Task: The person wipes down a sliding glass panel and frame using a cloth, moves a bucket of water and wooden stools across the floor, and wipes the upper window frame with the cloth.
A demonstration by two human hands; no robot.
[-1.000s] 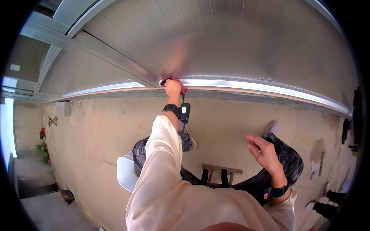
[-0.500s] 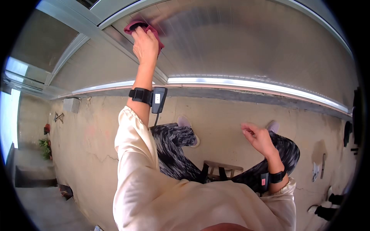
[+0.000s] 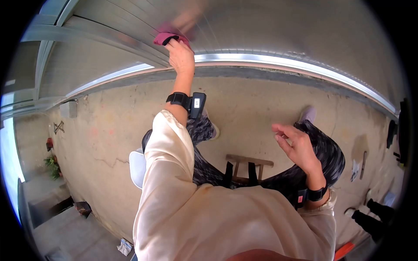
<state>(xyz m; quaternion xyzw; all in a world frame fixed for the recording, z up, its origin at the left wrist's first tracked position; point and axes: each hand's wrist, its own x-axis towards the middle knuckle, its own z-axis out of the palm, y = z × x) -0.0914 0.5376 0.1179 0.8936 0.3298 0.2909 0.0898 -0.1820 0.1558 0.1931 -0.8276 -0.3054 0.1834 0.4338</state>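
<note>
My left hand (image 3: 181, 56) holds a dark pink cloth (image 3: 172, 38) against the lower part of a shiny metal panel (image 3: 278, 26). The cloth lies near the upright metal strip and just above the bright bottom rail (image 3: 261, 58). Part of the cloth is hidden behind my fingers. My right hand (image 3: 296, 145) hangs in the air over my right knee, fingers loosely curved and apart, with nothing in it.
Below me is a wooden stool (image 3: 250, 162). A white object (image 3: 137, 168) stands beside my left leg. Far left are a grey block (image 3: 69, 109) and a potted plant (image 3: 53, 167). At the lower right are another person's legs (image 3: 368, 222).
My left hand with the cloth went from the bottom rail up the panel, then came back down toward the rail. My right hand stays nearly in place. The view has shifted.
</note>
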